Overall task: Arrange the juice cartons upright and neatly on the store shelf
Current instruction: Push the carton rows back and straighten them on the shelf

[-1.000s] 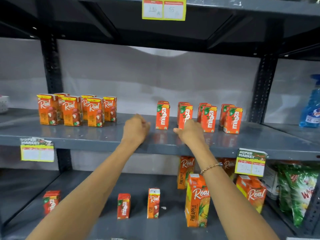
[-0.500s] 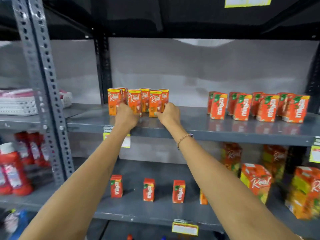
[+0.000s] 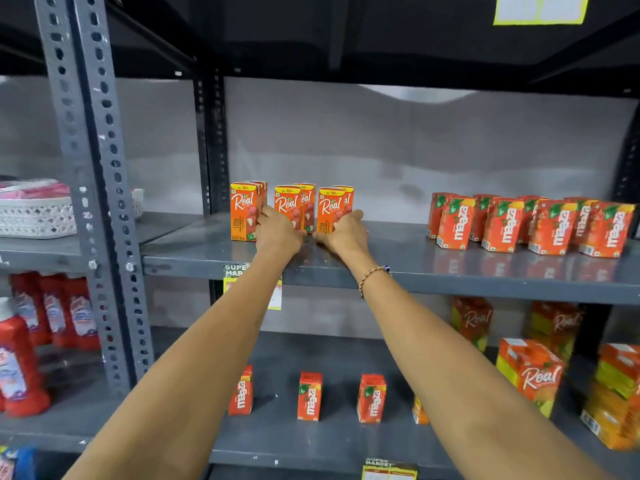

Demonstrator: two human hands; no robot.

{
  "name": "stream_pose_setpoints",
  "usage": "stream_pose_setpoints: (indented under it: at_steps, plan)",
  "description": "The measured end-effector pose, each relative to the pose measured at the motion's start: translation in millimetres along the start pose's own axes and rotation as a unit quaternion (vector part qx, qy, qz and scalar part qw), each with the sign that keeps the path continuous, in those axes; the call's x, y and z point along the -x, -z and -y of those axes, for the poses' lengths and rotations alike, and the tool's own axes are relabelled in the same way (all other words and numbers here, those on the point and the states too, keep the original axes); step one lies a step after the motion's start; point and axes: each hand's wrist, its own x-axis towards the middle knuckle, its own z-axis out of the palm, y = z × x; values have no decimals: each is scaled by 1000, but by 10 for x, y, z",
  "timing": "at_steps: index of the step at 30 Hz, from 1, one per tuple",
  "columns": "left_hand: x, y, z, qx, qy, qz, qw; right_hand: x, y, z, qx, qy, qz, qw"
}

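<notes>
Step in hand: the Real cartons (image 3: 289, 207) on the middle shelf (image 3: 415, 268) are being squared up. Six are visible, three in front and three behind, all upright, with small gaps between the pairs.

The left hand (image 3: 277, 233) is curled against the middle front carton, thumb side touching the left front carton (image 3: 244, 211). How far the fingers wrap cannot be told (the knuckles hide them). The right hand (image 3: 344, 233) is cupped round the lower right corner of the right front carton (image 3: 330, 209), fingers closed on its side. Neither carton is lifted; both stand on the shelf.

Next move, as judged: the pairs are to be pressed inward so the gaps close and the fronts line up. Light, low pressure is called for, since the narrow cartons are likely to tip if pushed high.

Around: the Maaza cartons (image 3: 530, 225) stand well apart to the right on the same shelf, upright but slightly skewed. Three small Maaza cartons (image 3: 309, 396) are spaced out on the lower shelf (image 3: 311, 445), larger Real packs (image 3: 531, 372) to their right. A white basket (image 3: 38, 218) and red bottles (image 3: 20, 362) sit beyond the upright post (image 3: 97, 202). Nothing blocks the hands.
</notes>
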Motion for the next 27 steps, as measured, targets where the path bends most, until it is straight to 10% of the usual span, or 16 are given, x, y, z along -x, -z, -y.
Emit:
stream_pose_setpoints:
  at_steps: [27]
  plan:
    - [41, -226, -132, -43, -52, -14, 998, -60, 121, -160, 56, 17, -28, 998]
